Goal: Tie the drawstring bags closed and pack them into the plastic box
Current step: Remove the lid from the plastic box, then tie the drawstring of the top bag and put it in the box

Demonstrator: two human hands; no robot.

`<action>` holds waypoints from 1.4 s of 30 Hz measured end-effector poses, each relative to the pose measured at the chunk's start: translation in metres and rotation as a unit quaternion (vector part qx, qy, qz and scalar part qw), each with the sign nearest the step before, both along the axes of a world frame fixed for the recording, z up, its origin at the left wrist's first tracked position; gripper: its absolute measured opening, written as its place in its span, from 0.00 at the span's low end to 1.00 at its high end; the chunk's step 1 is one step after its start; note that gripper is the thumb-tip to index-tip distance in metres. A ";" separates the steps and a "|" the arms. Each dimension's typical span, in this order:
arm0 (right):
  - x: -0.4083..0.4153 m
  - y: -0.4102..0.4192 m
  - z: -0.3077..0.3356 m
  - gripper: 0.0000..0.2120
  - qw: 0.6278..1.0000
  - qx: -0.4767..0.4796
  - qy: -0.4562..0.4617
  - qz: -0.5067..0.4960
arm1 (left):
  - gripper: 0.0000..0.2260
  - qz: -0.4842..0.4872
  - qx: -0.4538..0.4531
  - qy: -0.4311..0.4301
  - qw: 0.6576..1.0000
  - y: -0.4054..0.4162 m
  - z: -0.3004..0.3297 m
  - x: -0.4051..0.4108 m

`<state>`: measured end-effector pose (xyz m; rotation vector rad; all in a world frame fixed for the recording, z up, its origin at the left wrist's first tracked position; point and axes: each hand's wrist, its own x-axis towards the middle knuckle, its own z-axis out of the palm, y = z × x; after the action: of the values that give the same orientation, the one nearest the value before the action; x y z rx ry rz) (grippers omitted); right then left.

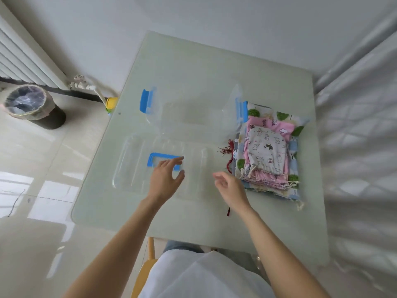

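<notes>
A clear plastic box (193, 100) with blue side clasps stands open and empty at the middle of the table. Its clear lid (133, 166) with a blue handle lies flat in front of it. A stack of patterned drawstring bags (268, 153) lies to the right of the box, a white printed one on top of pink ones. My left hand (165, 179) hovers over the lid by the handle, fingers spread and empty. My right hand (232, 188) hangs just left of the stack, fingers loosely curled, nothing in it.
A red tasselled cord (229, 155) lies between the lid and the stack. The pale glass table (214, 220) has a rounded front-left corner. A bin (32, 104) and a radiator stand on the floor at left; a draped white sheet borders the right side.
</notes>
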<state>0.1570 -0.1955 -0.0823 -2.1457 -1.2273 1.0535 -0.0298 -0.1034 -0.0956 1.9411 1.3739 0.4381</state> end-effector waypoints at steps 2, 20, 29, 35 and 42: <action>0.025 -0.019 0.007 0.13 0.999 0.025 -0.037 -0.025 | 0.16 -0.043 -0.008 -0.030 0.999 -0.010 0.002 0.030; 0.199 -0.064 -0.043 0.17 0.975 0.051 -0.209 -0.064 | 0.16 -0.134 -0.064 0.085 0.985 -0.031 -0.039 0.217; 0.209 -0.073 -0.056 0.09 0.939 0.162 -0.295 -0.063 | 0.05 -0.085 -0.021 -0.108 0.990 -0.004 -0.046 0.184; 0.195 -0.076 -0.058 0.09 0.954 0.273 -0.074 -0.102 | 0.04 -0.040 -0.056 -0.232 0.970 -0.002 -0.056 0.181; 0.153 -0.056 -0.070 0.08 0.832 0.436 0.095 -0.329 | 0.12 -0.118 -0.191 -0.503 0.835 -0.021 -0.059 0.198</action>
<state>0.3102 -0.2518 -0.1523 -1.4707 -0.5800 0.2764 0.1683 -0.1240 -0.1542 1.1838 0.4617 0.8274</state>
